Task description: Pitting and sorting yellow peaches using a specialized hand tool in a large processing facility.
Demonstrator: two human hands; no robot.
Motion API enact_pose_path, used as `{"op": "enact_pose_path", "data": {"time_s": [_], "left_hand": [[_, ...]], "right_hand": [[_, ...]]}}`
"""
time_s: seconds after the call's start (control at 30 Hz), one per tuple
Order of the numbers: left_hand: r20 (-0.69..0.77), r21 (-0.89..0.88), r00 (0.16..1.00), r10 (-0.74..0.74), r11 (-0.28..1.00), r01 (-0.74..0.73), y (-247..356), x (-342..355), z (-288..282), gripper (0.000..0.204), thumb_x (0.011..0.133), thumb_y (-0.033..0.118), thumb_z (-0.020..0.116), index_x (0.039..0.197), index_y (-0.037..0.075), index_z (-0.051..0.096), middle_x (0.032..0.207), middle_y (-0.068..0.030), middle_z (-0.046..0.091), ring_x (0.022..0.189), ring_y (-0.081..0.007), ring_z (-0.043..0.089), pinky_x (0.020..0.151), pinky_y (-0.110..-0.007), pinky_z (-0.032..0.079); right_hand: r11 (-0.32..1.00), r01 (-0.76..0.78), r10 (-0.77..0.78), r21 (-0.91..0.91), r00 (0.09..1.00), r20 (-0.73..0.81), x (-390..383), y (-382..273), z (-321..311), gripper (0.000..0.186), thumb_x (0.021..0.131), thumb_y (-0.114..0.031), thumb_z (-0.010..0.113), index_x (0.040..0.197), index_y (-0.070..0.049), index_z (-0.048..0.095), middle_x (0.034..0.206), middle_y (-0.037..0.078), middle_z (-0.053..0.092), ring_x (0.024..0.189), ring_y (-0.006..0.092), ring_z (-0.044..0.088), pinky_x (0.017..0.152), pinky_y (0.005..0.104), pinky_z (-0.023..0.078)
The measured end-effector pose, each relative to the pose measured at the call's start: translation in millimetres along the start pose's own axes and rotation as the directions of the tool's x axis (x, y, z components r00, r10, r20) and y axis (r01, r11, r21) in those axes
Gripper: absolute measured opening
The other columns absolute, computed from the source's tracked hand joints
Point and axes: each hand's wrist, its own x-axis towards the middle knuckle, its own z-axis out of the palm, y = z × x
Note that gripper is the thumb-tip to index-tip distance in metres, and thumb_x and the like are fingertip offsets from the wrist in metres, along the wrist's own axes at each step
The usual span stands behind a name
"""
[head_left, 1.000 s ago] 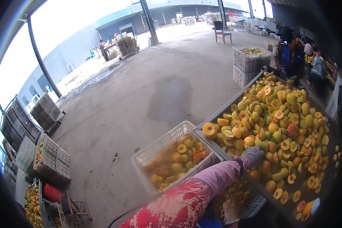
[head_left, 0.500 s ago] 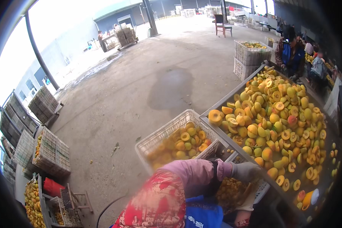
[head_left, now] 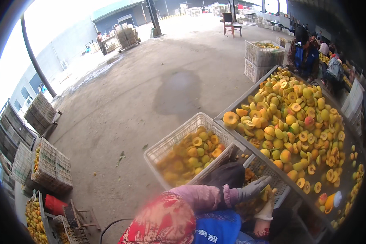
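My left hand, in a grey glove below a pink cuff, is low over a perforated crate of fruit scraps, its fingers closed together beside my right hand. My right hand, in a pale, yellow-stained glove, points upward under the left one; what lies between them is hidden. Just beyond them is a metal sorting tray heaped with halved yellow fruit. To its left stands a white crate of fruit, hazy in the picture. My blue apron shows below.
Stacked crates and a wooden stool stand at left on the concrete floor. More stacked crates and a chair are farther off. A co-worker is beyond the tray; others crowd the right background.
My left hand has left the fruit on the tray and come down toward me, over the crate of scraps, meeting my right hand. The view has shifted slightly.
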Motion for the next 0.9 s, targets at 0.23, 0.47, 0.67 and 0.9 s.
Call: {"op": "enact_pose_path", "data": {"time_s": [0.23,0.47,0.67,0.9], "left_hand": [[-0.264,-0.069,0.935,-0.238,0.971,0.228,19,1,7,0.027,0.096,0.027,0.051,0.107,0.006,0.062,0.086,0.0006,0.057,0.08,-0.0069,0.05,0.072,-0.023,0.042],[0.026,-0.316,0.963,-0.269,0.912,0.263,21,45,-33,0.051,0.095,0.048,0.045,0.124,0.005,0.049,0.11,-0.0106,0.059,0.098,-0.0214,0.059,0.086,-0.036,0.05],[0.028,0.122,0.997,-0.076,0.99,0.072,-11,46,-37,0.038,0.087,0.016,0.054,0.122,0.004,0.049,0.113,-0.0123,0.06,0.105,-0.0225,0.059,0.09,-0.033,0.048],[0.153,0.417,0.985,0.079,0.898,-0.137,-17,43,-47,0.037,0.092,0.015,0.047,0.126,0.0,0.047,0.122,-0.0149,0.054,0.113,-0.0283,0.052,0.099,-0.041,0.041]], "right_hand": [[0.374,0.371,-0.698,-0.85,0.716,0.005,138,55,-116,0.037,0.088,-0.033,0.062,0.103,0.001,0.061,0.09,0.019,0.066,0.083,0.0326,0.063,0.074,0.0364,0.049],[0.773,0.178,-0.422,-0.609,0.861,-0.285,81,20,-73,0.041,0.087,-0.039,0.063,0.098,0.001,0.059,0.084,0.008,0.061,0.075,0.0209,0.059,0.069,0.034,0.049],[0.189,0.027,-0.398,-0.982,0.916,-0.051,39,26,-18,0.024,0.089,-0.023,0.06,0.103,-0.004,0.058,0.072,0.013,0.058,0.069,0.0295,0.064,0.059,0.0379,0.051],[0.053,0.159,-0.467,-0.986,0.877,0.116,49,21,-32,0.029,0.086,-0.026,0.063,0.099,0.0,0.058,0.088,0.021,0.065,0.078,0.0317,0.064,0.068,0.0396,0.049]]}}
